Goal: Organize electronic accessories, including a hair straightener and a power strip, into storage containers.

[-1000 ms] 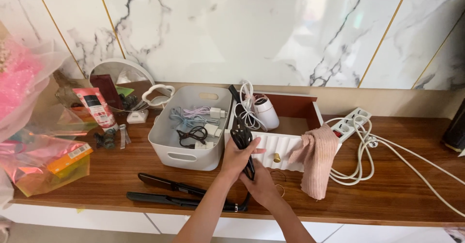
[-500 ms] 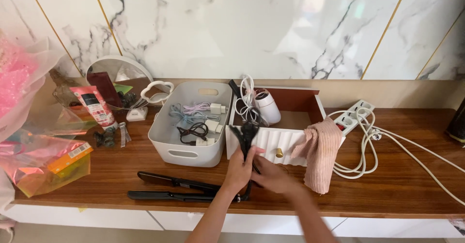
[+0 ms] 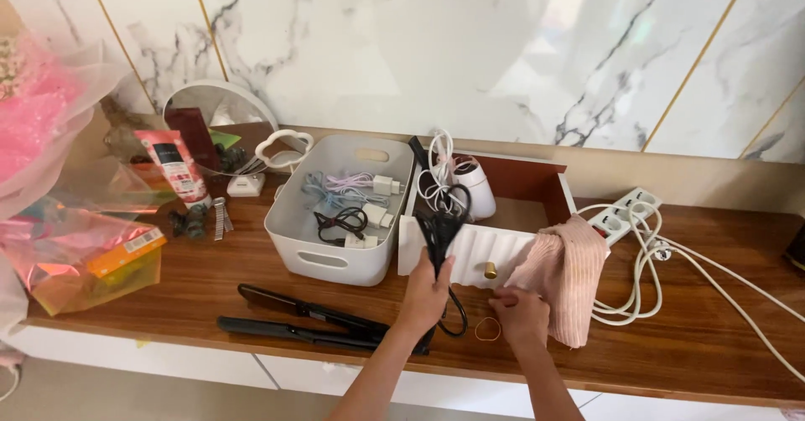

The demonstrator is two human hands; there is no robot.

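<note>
a: what is the left hand (image 3: pixel 425 293) doing?

b: it is gripping a bundled black power cord (image 3: pixel 439 228), fingers closed tight around the folded loops. the bundle is standing up above the fist, in front of the white ribbed drawer box (image 3: pixel 470 253), and one loop is hanging down below the hand.

a: and where is the cord leading?

b: it is running down to the black flat hair straightener (image 3: pixel 306 324), which is lying on the brown wooden countertop (image 3: pixel 704 337) near the front edge, its two plates spread apart.

a: the right hand (image 3: pixel 520 316)?

b: it is hovering low over the countertop, fingers curled and pinched toward a thin tan rubber band (image 3: pixel 487 330) lying just beside it. i cannot tell whether the fingertips are touching the band. the two hands are apart.

a: what is sitting around them?

b: a pink knitted cloth (image 3: pixel 567 274) is draping over the drawer box's right corner, just beside the right hand. a white plastic storage bin (image 3: pixel 335 257) holding chargers and cables is standing left of the drawer box. a small white hair dryer (image 3: pixel 474 188) is resting inside the drawer box, and a white power strip (image 3: pixel 625 213) with a coiled lead is lying to the right.
</note>
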